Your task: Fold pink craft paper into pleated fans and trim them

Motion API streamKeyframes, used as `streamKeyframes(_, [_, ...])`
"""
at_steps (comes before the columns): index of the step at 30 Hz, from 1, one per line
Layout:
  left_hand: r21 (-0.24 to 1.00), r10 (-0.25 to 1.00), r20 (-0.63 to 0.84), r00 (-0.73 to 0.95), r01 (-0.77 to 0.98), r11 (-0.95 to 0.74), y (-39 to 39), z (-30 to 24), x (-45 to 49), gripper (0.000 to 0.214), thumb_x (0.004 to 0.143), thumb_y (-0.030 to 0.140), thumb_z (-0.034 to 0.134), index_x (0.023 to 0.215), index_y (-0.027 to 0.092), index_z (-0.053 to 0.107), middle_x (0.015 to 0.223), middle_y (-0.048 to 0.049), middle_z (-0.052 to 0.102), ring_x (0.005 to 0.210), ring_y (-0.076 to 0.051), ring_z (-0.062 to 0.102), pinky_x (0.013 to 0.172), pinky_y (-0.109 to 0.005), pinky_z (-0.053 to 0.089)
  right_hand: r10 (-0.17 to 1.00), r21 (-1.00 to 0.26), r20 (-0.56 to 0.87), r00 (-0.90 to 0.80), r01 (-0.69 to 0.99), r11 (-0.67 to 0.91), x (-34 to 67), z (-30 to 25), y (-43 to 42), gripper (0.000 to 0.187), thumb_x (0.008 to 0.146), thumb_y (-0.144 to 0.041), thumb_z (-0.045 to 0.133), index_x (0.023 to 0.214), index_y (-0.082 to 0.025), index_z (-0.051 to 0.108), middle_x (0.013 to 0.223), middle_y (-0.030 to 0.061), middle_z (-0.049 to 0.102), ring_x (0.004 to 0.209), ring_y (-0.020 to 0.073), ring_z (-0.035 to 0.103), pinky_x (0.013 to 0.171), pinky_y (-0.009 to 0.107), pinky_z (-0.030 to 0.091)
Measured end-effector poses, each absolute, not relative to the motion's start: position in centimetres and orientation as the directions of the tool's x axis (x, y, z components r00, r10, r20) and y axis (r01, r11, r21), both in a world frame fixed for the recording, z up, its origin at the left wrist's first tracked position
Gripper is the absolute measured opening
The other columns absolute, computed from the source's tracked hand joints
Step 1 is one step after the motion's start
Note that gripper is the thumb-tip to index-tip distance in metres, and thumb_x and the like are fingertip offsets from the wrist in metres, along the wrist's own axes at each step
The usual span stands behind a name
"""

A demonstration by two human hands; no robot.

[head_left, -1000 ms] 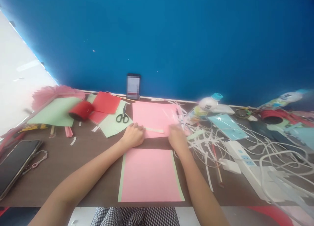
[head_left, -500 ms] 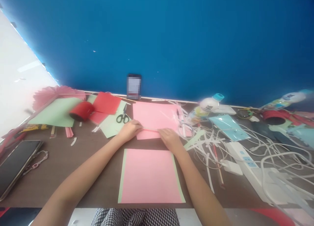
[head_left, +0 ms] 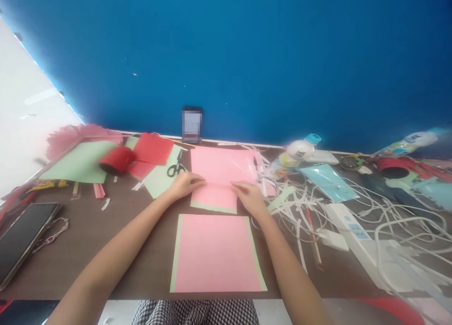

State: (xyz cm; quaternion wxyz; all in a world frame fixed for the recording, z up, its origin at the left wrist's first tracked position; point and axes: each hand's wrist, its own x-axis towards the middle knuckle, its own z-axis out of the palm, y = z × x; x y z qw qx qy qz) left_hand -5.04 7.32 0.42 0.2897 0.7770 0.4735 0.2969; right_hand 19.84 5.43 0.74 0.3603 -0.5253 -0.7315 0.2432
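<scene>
A pink paper with a pale green strip along its near edge (head_left: 215, 197) spans the gap between my hands, with a crease-like line across it at fingertip height. My left hand (head_left: 184, 184) pinches its left side, thumb and fingers together. On the right side, my right hand (head_left: 249, 196) grips the paper the same way. Behind lies a larger pink area (head_left: 222, 164); whether it is a separate sheet I cannot tell. Nearer to me, a pink sheet with green side borders (head_left: 217, 254) rests flat between my forearms.
Black scissors (head_left: 175, 168) lie beyond my left hand, near a red roll (head_left: 117, 160) and green paper (head_left: 79, 162). A phone (head_left: 26, 240) is at far left. White paper strips (head_left: 300, 203), cables and a power strip (head_left: 356, 235) crowd the right. A glue bottle (head_left: 300, 150) stands behind.
The near part of the held paper has come down toward me, and its green edge now shows. My fingers have gone from pressing along the fold to pinching the sides.
</scene>
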Motion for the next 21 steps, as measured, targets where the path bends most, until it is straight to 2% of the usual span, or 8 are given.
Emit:
streamKeyframes(4, [0.448,0.807,0.246,0.537,0.676,-0.586,7.7,-0.2,-5.6,0.026,0.086,0.028,0.042,0.091,0.02,0.066,0.092,-0.0043,0.067,0.088,-0.018,0.058,0.076,-0.028,0.044,0.872,-0.507,0.318,-0.373,0.71,0.489,20.0,-0.3,5.9,0.025,0.085,-0.022,0.042,0.095,-0.02,0.065,0.087,0.0053,0.065,0.08,0.0177,0.059,0.075,0.034,0.048])
streamKeyframes(7, [0.331,0.746,0.272,0.608,0.669,-0.666,7.8,-0.1,-6.0,0.029,0.088,0.022,0.036,0.093,0.019,0.064,0.093,-0.0062,0.064,0.087,-0.017,0.057,0.076,-0.027,0.043,0.812,-0.325,0.358,-0.46,0.754,0.57,20.2,-0.7,6.1,0.028,0.085,-0.017,0.039,0.098,-0.019,0.064,0.086,0.0062,0.064,0.082,0.0187,0.057,0.074,0.033,0.047])
streamKeyframes(14, [0.246,0.743,0.266,0.614,0.702,-0.669,8.0,-0.3,-6.2,0.029,0.086,0.018,0.037,0.093,0.019,0.065,0.086,-0.0069,0.06,0.083,-0.016,0.055,0.072,-0.025,0.043,0.675,0.018,0.405,-0.617,0.743,0.669,20.0,-1.0,6.1,0.033,0.081,-0.003,0.035,0.091,-0.016,0.064,0.077,0.0071,0.063,0.076,0.0186,0.051,0.071,0.032,0.041])
streamKeyframes(21, [0.204,0.738,0.221,0.638,0.71,-0.674,7.7,0.4,-6.4,0.033,0.084,0.01,0.036,0.093,0.021,0.065,0.084,-0.0058,0.059,0.082,-0.016,0.053,0.069,-0.024,0.041,0.656,0.175,0.368,-0.659,0.742,0.648,19.7,-0.6,5.0,0.026,0.082,-0.003,0.041,0.09,-0.015,0.062,0.071,0.0054,0.061,0.069,0.0177,0.046,0.066,0.03,0.034])
